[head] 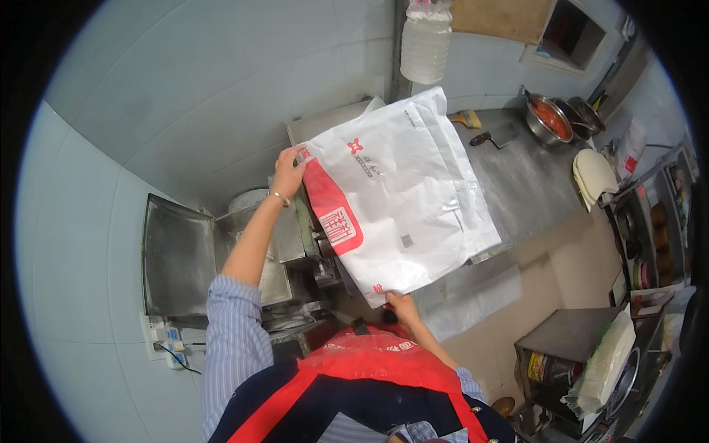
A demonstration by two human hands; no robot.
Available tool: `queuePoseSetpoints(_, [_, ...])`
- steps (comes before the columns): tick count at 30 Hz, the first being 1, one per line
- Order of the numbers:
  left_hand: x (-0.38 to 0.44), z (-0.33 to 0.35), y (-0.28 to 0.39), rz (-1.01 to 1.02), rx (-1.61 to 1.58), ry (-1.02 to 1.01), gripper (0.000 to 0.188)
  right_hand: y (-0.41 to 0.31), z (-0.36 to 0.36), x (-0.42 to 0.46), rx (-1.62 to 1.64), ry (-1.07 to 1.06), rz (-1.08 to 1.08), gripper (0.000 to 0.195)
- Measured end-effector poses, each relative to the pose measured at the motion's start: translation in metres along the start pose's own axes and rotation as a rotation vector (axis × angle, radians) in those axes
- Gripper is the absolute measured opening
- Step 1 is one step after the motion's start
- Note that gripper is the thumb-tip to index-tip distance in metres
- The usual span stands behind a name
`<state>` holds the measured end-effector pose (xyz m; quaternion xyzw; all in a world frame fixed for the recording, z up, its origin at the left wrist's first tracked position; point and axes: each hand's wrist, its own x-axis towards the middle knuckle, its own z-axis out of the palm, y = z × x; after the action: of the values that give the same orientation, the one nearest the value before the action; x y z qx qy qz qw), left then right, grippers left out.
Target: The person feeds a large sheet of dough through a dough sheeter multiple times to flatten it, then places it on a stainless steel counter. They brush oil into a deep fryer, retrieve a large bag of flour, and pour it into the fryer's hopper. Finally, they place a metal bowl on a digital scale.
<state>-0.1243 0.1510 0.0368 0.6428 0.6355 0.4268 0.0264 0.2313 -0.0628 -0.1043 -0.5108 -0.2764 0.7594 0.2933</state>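
Note:
A large white sack [399,199] with red and black print lies spread flat before me over a metal worktable [532,183]. It bears writing and a small printed code. My left hand [289,173] grips the sack's far left corner, fingertips on its upper face. At the near corner, my right hand [403,311] pinches the edge with the thumb on top; the other fingers are partly hidden beneath. The sack looks flattened, and its far right end is creased. Under its left edge is part of a metal machine [293,238], largely covered.
On the worktable are a flat brush [467,118], a wide-bladed cleaver or scraper [493,139] and a metal bowl of red sauce [549,119]. Stacked beige rounded pieces [594,174] overhang its right end. A translucent sheet [471,296] lies lower down. A metal cabinet [565,332] stands right.

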Motion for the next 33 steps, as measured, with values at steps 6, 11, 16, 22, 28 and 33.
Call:
queuePoseSetpoints(6, [0.055,0.033,-0.028,-0.143,0.295,-0.199,0.034,0.016,-0.023,0.01,-0.009,0.029,0.057,0.028])
queuePoseSetpoints(11, [0.058,0.004,-0.085,-0.366,-0.082,-0.353,0.015,0.049,-0.036,0.012,-0.12,-0.07,0.134,0.037])
queuePoseSetpoints(16, [0.031,-0.031,-0.083,-0.838,-0.55,-0.364,0.014,0.046,-0.071,0.004,0.202,-0.445,0.116,0.055])
queuePoseSetpoints(22, [0.021,-0.026,-0.015,-0.779,-0.439,-0.789,0.047,-0.011,-0.077,0.036,0.938,-0.047,-0.095,0.062])
queuePoseSetpoints(28, [0.001,-0.003,0.011,-0.761,-0.364,-0.894,0.043,-0.036,-0.102,0.066,0.709,0.13,-0.139,0.048])
queuePoseSetpoints(33, [-0.057,-0.029,-0.032,-0.858,-0.335,-0.697,0.031,-0.079,-0.088,0.068,0.36,0.258,-0.394,0.039])
